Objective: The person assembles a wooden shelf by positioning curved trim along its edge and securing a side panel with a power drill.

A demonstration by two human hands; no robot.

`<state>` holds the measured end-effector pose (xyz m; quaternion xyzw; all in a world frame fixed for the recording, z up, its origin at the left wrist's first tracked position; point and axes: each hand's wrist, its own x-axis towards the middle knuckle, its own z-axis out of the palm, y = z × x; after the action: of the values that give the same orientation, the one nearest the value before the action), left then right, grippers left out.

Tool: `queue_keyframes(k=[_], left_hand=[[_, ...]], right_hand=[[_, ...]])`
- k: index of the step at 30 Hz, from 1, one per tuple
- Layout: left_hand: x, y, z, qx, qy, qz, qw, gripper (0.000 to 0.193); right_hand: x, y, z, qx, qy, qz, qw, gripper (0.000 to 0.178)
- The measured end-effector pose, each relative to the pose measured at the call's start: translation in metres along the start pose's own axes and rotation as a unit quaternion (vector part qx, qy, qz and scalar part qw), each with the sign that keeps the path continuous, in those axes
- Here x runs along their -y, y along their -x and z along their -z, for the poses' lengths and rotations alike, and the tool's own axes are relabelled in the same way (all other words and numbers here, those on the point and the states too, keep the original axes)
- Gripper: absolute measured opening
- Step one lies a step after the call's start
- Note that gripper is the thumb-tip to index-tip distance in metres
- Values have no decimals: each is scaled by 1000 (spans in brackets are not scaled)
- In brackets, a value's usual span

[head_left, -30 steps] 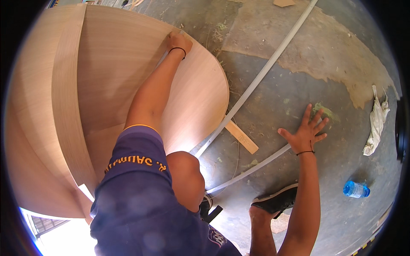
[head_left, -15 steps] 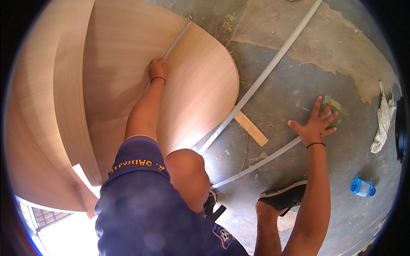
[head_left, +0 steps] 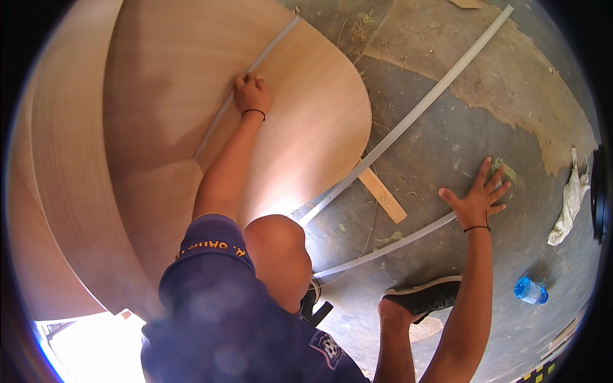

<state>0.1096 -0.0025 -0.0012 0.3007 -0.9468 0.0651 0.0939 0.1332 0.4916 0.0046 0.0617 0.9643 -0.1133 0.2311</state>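
Note:
My left hand reaches inside the wood-grain panels, its fingers curled against a narrow grey strip. That strip runs along the joint where the curved-edged panel meets the panel behind it. Beneath the fingers the strip is hidden. With fingers spread wide, my right hand rests on the grey floor and holds nothing. A second thin grey strip lies on the floor, one end at the heel of that hand.
A long pale strip lies diagonally across the floor, over a short wooden offcut. On the right are a blue-tinted plastic bottle and a crumpled white cloth. My black shoe stands near my right forearm. Brown sheeting covers the far floor.
My left hand has shifted along the joint, and its fingers now bend over the strip. My right hand stays spread on the floor. The whole view has shifted slightly.

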Motion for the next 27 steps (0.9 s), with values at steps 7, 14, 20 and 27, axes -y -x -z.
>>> queue_keyframes(k=[7, 14, 20, 27], left_hand=[[1, 3, -15, -27, 62, 26, 997, 35], [137, 42, -28, -46, -27, 128, 990, 33], [246, 73, -3, 116, -34, 303, 945, 40], [261, 82, 16, 150, -54, 246, 956, 40]], right_hand=[[5, 1, 0, 14, 30, -19, 999, 120], [0, 1, -11, -30, 26, 0, 999, 117], [-11, -7, -21, -47, 41, 12, 998, 114], [-18, -8, -25, -77, 43, 19, 996, 113]])
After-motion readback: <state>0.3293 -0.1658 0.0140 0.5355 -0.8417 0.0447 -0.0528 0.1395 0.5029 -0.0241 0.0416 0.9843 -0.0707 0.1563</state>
